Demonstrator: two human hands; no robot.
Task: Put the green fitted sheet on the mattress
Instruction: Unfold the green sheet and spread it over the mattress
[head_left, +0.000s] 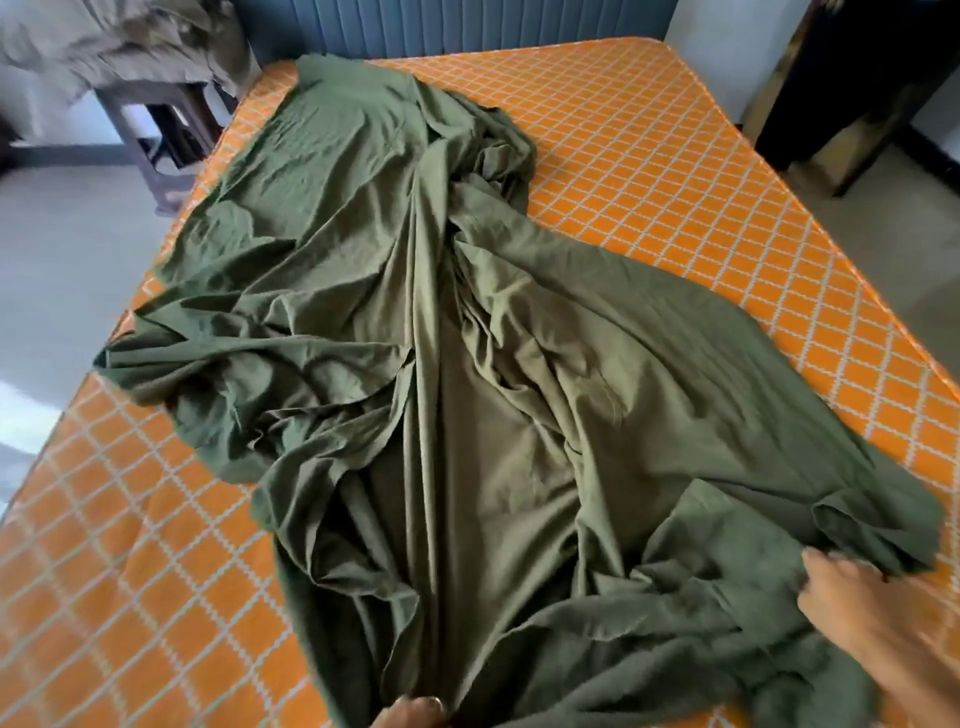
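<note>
While the green fitted sheet (467, 364) is lying bunched on the mattress (701, 182), I am pinching its hem at 6 o'clock with my left hand (410, 713) and gripping fabric at 4 o'clock with my right hand (852, 597), apparently to spread it.

The sheet (467, 364) lies bunched along the mattress (675, 171) middle, headboard (457, 26) behind, chair (156, 119) at left.

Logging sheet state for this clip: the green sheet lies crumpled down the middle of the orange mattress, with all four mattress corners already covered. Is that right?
Not quite. The green sheet does lie crumpled down the middle of the orange mattress, but no corner is covered: the head view shows bare orange pattern at the far corners and along both sides. The right hand is at the sheet's near edge.
</note>
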